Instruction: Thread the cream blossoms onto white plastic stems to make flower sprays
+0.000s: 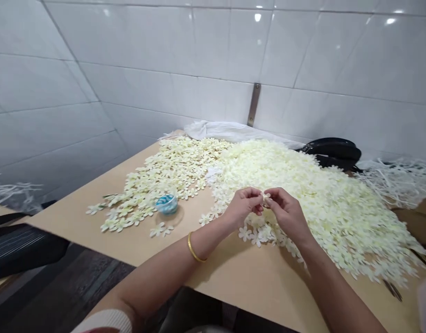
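Over the front edge of a big pile of pale yellow-white artificial flowers (268,162), my two hands meet fingertip to fingertip. My left hand (246,206), with a gold bangle on its wrist, pinches one side of a small pale flower (265,198). The fingers of my right hand (287,212) close on its other side. Fingertips cover part of this flower. To the left stands a small blue-and-white cup (167,204), with a couple of loose flowers (161,230) just in front of it.
A flatter spread of flowers (171,166) covers the left part of the tan table (230,277). At the back lie white cloth (227,131) and a black object (332,150). White strands (400,178) are at the right, near small dark scissors (392,290). A tiled wall rises behind.
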### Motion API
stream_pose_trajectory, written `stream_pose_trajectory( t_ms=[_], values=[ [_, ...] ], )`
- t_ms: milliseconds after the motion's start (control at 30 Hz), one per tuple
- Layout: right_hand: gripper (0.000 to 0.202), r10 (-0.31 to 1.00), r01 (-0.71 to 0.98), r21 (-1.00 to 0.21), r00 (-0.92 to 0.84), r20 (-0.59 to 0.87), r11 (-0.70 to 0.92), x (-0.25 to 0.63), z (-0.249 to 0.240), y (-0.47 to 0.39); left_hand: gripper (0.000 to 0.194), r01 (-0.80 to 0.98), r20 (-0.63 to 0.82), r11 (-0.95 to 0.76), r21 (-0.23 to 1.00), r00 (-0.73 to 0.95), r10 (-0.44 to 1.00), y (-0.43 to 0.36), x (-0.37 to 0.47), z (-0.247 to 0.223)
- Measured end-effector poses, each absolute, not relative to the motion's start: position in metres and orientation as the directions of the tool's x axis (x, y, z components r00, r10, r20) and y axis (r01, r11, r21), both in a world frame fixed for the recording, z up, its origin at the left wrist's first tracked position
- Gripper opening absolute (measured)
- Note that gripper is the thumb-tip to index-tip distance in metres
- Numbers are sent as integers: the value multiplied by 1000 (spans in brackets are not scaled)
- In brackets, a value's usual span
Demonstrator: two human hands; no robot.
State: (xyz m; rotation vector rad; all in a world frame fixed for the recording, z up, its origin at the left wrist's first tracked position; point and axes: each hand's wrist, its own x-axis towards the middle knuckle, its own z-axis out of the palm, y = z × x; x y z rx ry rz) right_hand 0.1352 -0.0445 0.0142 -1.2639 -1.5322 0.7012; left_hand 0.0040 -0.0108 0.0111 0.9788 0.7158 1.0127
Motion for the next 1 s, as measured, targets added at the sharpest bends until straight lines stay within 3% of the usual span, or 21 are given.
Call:
stream_pose_trajectory(
  t_ms=[133, 233, 367, 433, 567, 733, 867, 1000],
  values=[
    [25, 958, 333, -908, 41, 283, 254, 139, 5, -51, 17, -303, 16, 101, 948, 361, 932, -11, 7, 4],
    [21, 957, 402, -881, 39, 289, 250, 137, -3, -51, 12, -216, 80, -12, 976, 313, 946, -14, 8, -5],
    [13, 908, 551, -780, 93, 409, 295, 129, -5, -50, 13, 21, 430, -445, 895, 219, 876, -21, 8, -10],
    [12, 889, 566, -770, 134, 438, 294, 125, -6, -49, 14, 86, 503, -530, 843, 218, 836, -22, 8, -10],
    [18, 907, 482, -846, 211, 364, 228, 122, -10, -46, 3, -58, 298, -293, 954, 219, 929, -16, 9, -13],
    [20, 905, 316, -919, 275, 326, 235, 122, -11, -43, 11, -219, 130, -73, 973, 262, 956, -10, 7, -14],
    [19, 883, 245, -923, 298, 363, 297, 124, -10, -40, 30, -211, 59, 17, 977, 346, 936, -9, 6, -10],
    [12, 857, 340, -875, 268, 441, 344, 128, -10, -41, 44, -130, 64, -9, 991, 426, 902, -9, 6, -8]
  ],
)
